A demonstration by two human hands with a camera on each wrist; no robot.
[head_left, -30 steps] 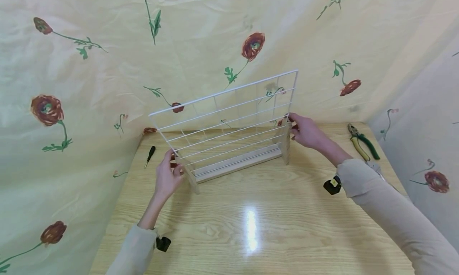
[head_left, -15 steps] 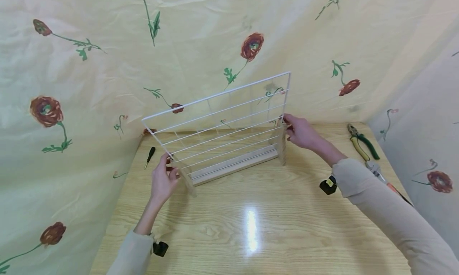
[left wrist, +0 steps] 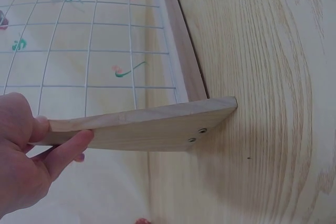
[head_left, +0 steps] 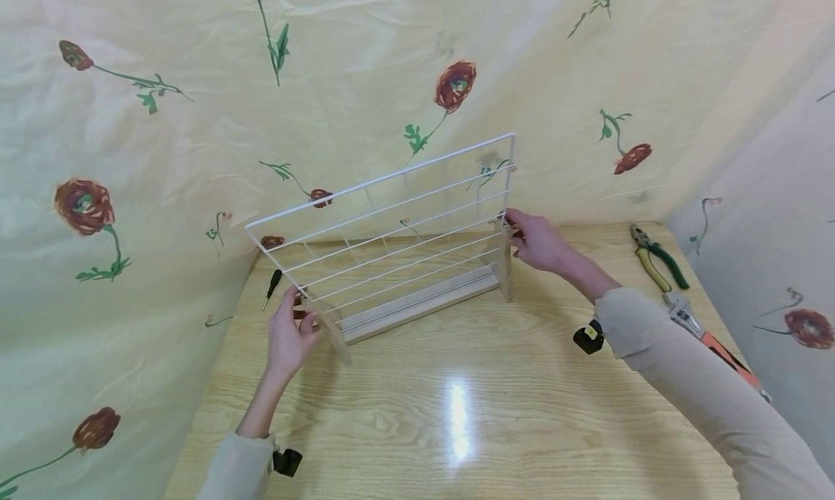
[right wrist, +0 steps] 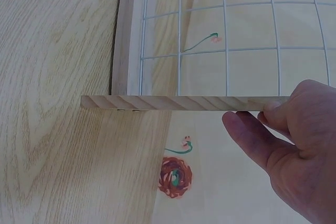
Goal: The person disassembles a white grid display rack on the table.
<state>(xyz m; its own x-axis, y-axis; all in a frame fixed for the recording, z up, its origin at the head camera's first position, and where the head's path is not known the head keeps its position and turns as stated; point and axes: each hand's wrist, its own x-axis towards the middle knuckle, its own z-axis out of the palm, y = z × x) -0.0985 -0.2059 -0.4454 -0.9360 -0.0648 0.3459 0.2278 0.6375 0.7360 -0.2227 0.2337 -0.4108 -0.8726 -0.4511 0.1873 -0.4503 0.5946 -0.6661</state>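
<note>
A stand with a white wire grid (head_left: 404,172), a wooden base bar (head_left: 420,303) and two wooden end boards rests on the table. My left hand (head_left: 287,344) grips the upper part of the left end board (left wrist: 136,121), thumb and fingers on either side. Two screw heads (left wrist: 202,130) show low on that board's outer face. At the other end, my right hand (head_left: 538,243) holds the right end board (right wrist: 184,103) near its top. Some fingertips of both hands are hidden behind the boards. The grid leans up towards the flowered cloth at the back.
A small black-handled screwdriver (head_left: 274,282) lies left of the stand. Pliers (head_left: 652,257) with green and yellow handles lie at the back right. Below them is an adjustable wrench (head_left: 701,335) with an orange handle, beside my right sleeve. Flowered cloth (head_left: 365,101) walls the table.
Both hands have shifted the stand to the left and slightly towards me, keeping their hold on the end boards. More of the wrench shows from behind my right sleeve.
</note>
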